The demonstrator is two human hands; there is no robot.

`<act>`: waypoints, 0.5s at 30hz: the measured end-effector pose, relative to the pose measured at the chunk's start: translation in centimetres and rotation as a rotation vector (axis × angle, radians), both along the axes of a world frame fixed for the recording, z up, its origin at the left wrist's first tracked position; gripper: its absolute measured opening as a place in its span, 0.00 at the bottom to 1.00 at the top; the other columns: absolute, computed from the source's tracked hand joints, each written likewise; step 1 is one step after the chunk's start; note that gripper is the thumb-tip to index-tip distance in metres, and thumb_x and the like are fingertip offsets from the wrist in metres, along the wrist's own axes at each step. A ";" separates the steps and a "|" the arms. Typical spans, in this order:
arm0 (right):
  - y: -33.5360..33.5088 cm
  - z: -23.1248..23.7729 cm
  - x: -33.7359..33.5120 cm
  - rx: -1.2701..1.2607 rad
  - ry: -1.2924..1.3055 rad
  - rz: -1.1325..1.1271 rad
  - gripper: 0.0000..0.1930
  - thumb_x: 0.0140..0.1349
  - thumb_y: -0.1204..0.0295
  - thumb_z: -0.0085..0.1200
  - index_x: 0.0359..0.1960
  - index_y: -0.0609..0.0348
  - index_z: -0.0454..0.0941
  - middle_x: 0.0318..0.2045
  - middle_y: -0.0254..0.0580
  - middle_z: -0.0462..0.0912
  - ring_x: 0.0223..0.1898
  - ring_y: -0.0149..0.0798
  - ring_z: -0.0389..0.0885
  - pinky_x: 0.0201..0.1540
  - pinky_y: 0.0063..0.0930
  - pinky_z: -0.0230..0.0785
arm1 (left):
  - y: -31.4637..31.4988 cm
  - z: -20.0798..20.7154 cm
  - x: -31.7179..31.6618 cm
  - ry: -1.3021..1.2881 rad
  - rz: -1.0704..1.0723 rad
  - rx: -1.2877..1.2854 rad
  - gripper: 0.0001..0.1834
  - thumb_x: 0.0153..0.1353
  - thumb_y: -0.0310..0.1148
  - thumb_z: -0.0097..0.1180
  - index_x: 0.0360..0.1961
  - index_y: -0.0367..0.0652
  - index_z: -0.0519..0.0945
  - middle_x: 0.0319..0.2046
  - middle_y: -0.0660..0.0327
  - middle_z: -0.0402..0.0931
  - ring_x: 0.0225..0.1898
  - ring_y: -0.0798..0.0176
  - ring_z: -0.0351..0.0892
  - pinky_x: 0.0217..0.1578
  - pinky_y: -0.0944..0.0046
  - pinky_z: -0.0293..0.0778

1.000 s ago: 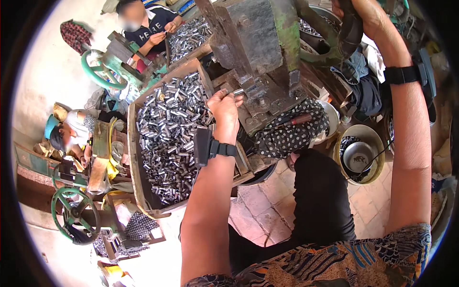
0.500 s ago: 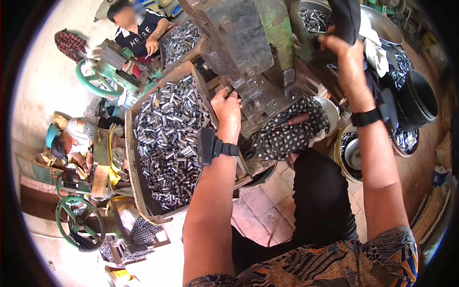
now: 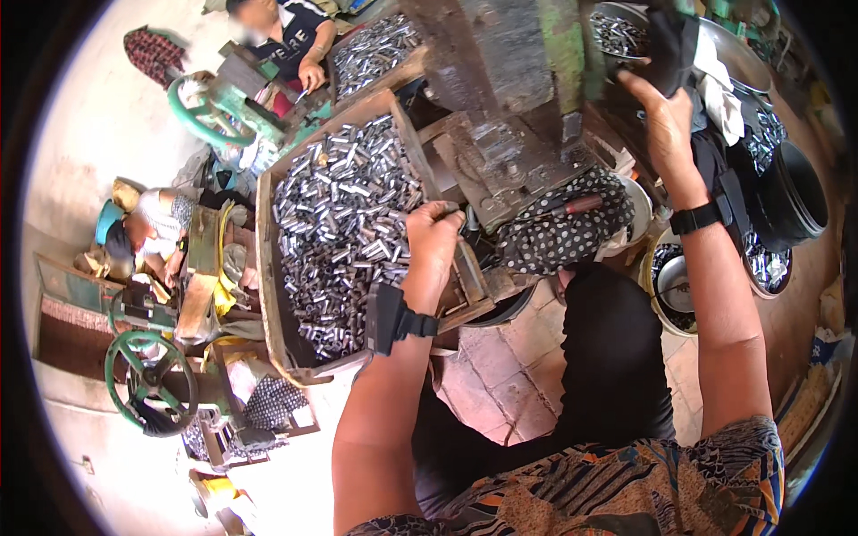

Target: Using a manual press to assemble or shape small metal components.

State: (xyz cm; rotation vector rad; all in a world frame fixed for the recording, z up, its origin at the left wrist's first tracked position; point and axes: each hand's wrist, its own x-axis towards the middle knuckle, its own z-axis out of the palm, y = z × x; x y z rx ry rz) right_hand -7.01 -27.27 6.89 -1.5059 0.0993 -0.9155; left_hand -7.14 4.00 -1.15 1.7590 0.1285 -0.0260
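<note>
In the head view, can see the left hand [image 3: 433, 237] at the right wall of the wooden box [image 3: 407, 147], between the heap of small metal tubes [image 3: 344, 196] inside it and the dark press base [image 3: 492, 170]. Looking from the left fingers [image 3: 444, 211], find these tubes directly to the left, spreading also nearer to the body, with long axes pointing in every direction. Judge the left hand clearly nearer to them, and the right hand [image 3: 670, 121] well apart, beyond the press base to the right. Notice the left fingers bent, with tips close together; cannot tell whether with a tube between them or with nothing. Notice the right fingers [image 3: 636, 85] curled by the lower end of the black handle [image 3: 672, 54]; cannot tell how firmly closed around it. Beside the press base, see also the dotted cloth [image 3: 554, 246] with a red-handled tool [image 3: 584, 205] lying on it. Compared with one second ago, find the left hand drawn back from the press base toward the box, without the shiny tube then visible at its fingertips. Find the right hand lower in the view, away from the upper edge.
</note>
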 end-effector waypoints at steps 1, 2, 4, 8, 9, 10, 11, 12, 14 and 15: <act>0.3 0.1 -0.4 -0.056 0.086 -0.170 0.15 0.50 0.67 0.63 0.35 0.64 0.77 0.29 0.33 0.79 0.31 0.27 0.73 0.37 0.22 0.66 | 0.7 0.2 -0.7 -0.011 0.009 -0.003 0.05 0.52 0.23 0.56 0.31 0.36 0.79 0.21 0.65 0.75 0.16 0.74 0.68 0.14 0.75 0.59; 0.4 -0.1 -0.6 0.040 0.043 -0.123 0.16 0.51 0.67 0.62 0.38 0.63 0.76 0.30 0.32 0.79 0.32 0.27 0.73 0.39 0.21 0.65 | 1.4 0.3 -1.2 -0.021 0.017 -0.008 0.04 0.53 0.24 0.57 0.31 0.36 0.79 0.21 0.65 0.75 0.16 0.74 0.68 0.14 0.76 0.59; 0.7 -0.4 -1.3 0.034 -0.038 -0.073 0.17 0.52 0.67 0.62 0.40 0.62 0.75 0.32 0.33 0.79 0.33 0.27 0.72 0.40 0.22 0.65 | 3.1 1.3 -2.3 -0.044 0.020 -0.077 0.06 0.54 0.25 0.57 0.33 0.36 0.79 0.22 0.65 0.76 0.16 0.74 0.68 0.15 0.75 0.61; 0.9 -3.5 -2.1 0.301 0.045 0.159 0.20 0.55 0.71 0.56 0.50 0.63 0.72 0.40 0.37 0.78 0.41 0.29 0.73 0.46 0.24 0.64 | 7.4 2.8 -3.8 -0.120 0.164 -0.191 0.07 0.55 0.23 0.55 0.35 0.33 0.79 0.26 0.63 0.76 0.24 0.72 0.72 0.21 0.74 0.65; 1.7 -4.4 -2.6 0.376 0.089 0.196 0.21 0.57 0.72 0.51 0.53 0.64 0.70 0.45 0.40 0.77 0.46 0.32 0.73 0.51 0.25 0.63 | 8.1 3.1 -4.3 -0.095 0.216 -0.199 0.08 0.55 0.24 0.55 0.36 0.34 0.79 0.25 0.63 0.76 0.23 0.73 0.72 0.22 0.75 0.64; 2.3 -4.9 -2.9 0.372 0.089 0.262 0.23 0.57 0.72 0.49 0.55 0.67 0.68 0.46 0.44 0.78 0.48 0.35 0.75 0.53 0.26 0.63 | 8.8 3.1 -4.6 -0.132 0.249 -0.183 0.08 0.55 0.24 0.55 0.35 0.34 0.80 0.24 0.64 0.76 0.23 0.74 0.72 0.22 0.75 0.64; 3.0 -5.3 -3.4 0.291 0.215 0.355 0.22 0.58 0.73 0.48 0.54 0.68 0.69 0.45 0.45 0.79 0.48 0.36 0.76 0.53 0.27 0.65 | 9.2 3.2 -5.0 -0.127 0.283 -0.177 0.07 0.54 0.24 0.55 0.35 0.34 0.80 0.24 0.64 0.76 0.24 0.74 0.72 0.23 0.75 0.64; 4.0 -5.5 -3.9 0.210 0.345 0.448 0.21 0.58 0.73 0.47 0.53 0.70 0.70 0.43 0.45 0.80 0.48 0.36 0.77 0.52 0.29 0.66 | 9.7 3.2 -5.3 -0.120 0.318 -0.169 0.07 0.54 0.24 0.55 0.34 0.35 0.80 0.24 0.64 0.77 0.24 0.74 0.72 0.24 0.74 0.64; 8.8 -2.6 -5.1 -0.044 0.605 0.659 0.17 0.58 0.75 0.50 0.48 0.71 0.74 0.41 0.46 0.81 0.45 0.35 0.78 0.49 0.30 0.69 | 11.5 1.8 -5.6 -0.119 0.306 -0.185 0.07 0.54 0.24 0.56 0.34 0.35 0.80 0.25 0.65 0.77 0.25 0.73 0.73 0.26 0.74 0.65; 10.5 -2.8 -4.7 -0.137 0.539 0.767 0.15 0.57 0.75 0.53 0.46 0.70 0.76 0.40 0.46 0.81 0.43 0.34 0.79 0.47 0.29 0.70 | 12.1 1.1 -5.7 -0.121 0.278 -0.201 0.07 0.53 0.24 0.57 0.34 0.36 0.80 0.27 0.65 0.78 0.27 0.73 0.74 0.27 0.73 0.66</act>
